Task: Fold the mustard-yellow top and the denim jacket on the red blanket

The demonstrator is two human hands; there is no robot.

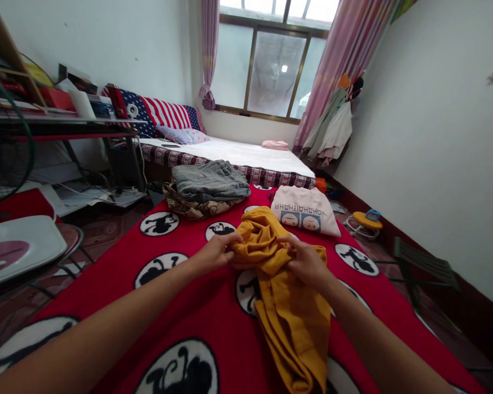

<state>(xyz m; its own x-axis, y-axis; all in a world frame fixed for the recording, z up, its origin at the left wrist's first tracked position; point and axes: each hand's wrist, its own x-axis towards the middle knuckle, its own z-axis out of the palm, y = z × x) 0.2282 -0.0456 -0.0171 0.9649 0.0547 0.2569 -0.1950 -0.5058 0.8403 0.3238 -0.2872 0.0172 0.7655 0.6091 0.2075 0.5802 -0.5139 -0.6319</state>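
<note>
A crumpled mustard-yellow garment (pixel 291 312), which looks like trousers, lies on the red blanket (pixel 168 301) before me. Its bunched end points away from me, and a long leg-like part runs toward the near edge. My left hand (pixel 218 251) pinches the left side of the bunched end. On the right, my right hand (pixel 306 260) has its fingers closed on the same cloth. Beyond the garment, a folded white-pink shirt (pixel 306 210) with blue face prints lies to the right. A stack with folded grey jeans (pixel 211 180) on top of a brown patterned cloth (pixel 201 207) sits farther left.
Behind the blanket stands a bed (pixel 238 150) with a white sheet, under the window. A cluttered desk (pixel 94 128) is at left, with a white-topped chair (pixel 24 249) nearer me. To the right are a yellow stool (pixel 367 220) and a dark folding stool (pixel 423 262).
</note>
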